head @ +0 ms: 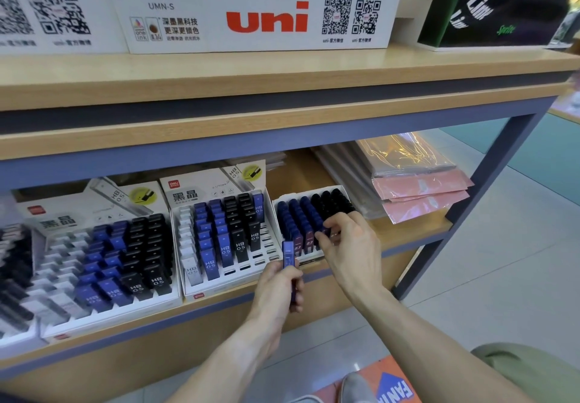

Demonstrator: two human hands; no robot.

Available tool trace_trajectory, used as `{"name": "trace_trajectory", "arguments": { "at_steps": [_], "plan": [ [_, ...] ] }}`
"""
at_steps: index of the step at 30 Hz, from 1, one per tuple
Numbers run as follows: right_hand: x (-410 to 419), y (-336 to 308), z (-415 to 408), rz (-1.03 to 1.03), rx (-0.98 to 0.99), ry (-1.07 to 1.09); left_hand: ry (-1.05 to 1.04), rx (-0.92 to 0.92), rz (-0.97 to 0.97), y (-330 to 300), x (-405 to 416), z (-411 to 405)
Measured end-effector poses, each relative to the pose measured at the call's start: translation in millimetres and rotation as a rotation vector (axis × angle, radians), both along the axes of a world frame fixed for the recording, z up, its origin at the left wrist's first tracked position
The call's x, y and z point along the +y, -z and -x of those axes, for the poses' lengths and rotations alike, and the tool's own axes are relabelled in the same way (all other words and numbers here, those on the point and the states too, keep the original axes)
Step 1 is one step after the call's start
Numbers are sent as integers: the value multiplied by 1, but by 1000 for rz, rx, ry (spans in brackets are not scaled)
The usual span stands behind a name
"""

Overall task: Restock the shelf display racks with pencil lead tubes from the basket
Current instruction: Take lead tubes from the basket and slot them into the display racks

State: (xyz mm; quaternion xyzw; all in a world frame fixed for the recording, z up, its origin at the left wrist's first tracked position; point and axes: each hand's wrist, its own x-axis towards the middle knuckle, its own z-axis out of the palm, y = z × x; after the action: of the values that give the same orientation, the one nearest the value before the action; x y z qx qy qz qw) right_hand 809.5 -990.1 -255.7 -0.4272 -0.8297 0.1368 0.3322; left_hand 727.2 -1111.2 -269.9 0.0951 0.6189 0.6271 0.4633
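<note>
I've got the left hand (280, 286) low in front of the shelf (408, 233), fingers curled round a small bunch of blue lead tubes (288, 253); one tube stands upright, poking up above the thumb and knuckles, the rest run down under the fingers. Over to the right hand (351, 245): it's reaching into the right-hand rack (314, 214), fingers bent and pinching a tube at the front row (326, 232), fingertips right among the blue caps. Black tubes sit just beyond those fingers, at the rack's far right. The bunch in the left hand hangs just beside the rack's front edge, near the right fingertips but apart from them. Left of the left hand stands the middle rack (219, 233), blue and black tubes marked HB 0.5.
</note>
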Motion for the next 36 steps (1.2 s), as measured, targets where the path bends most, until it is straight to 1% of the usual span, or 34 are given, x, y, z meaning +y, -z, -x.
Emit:
{"name": "trace_trajectory", "arguments": {
  "at_steps": [4, 5, 7, 9, 10, 13, 17, 20, 23, 27, 33, 36],
  "plan": [
    [-17, -9, 0, 33, 98, -1, -44, -48, -40, -6, -7, 4],
    [-22, -14, -1, 82, 131, -13, -43, -46, -56, -7, -10, 5],
    [-31, -26, -2, 264, 180, -56, -16, -26, -85, -11, -17, 6],
    [-39, -34, -2, 453, 171, -105, 23, 26, -98, -13, -25, 6],
    [-42, -37, -2, 513, 154, -124, 42, 61, -98, -13, -30, 6],
    [-51, -40, 4, 618, 153, -192, 60, 122, -132, -16, -45, 5],
    [-60, -44, 13, 772, 251, -293, -56, 54, -155, -25, -63, 12],
    [-67, -49, 19, 835, 312, -363, -75, 29, -161, -33, -74, 18],
    [-71, -54, 25, 867, 367, -433, -84, 31, -148, -35, -89, 23],
    [-78, -53, 34, 845, 351, -511, -137, 20, -152, -29, -110, 31],
    [-84, -46, 46, 687, 279, -500, -166, 105, -75, -21, -119, 43],
    [-85, -44, 54, 620, 308, -475, -204, 175, -1, -21, -119, 46]
  ]
}}
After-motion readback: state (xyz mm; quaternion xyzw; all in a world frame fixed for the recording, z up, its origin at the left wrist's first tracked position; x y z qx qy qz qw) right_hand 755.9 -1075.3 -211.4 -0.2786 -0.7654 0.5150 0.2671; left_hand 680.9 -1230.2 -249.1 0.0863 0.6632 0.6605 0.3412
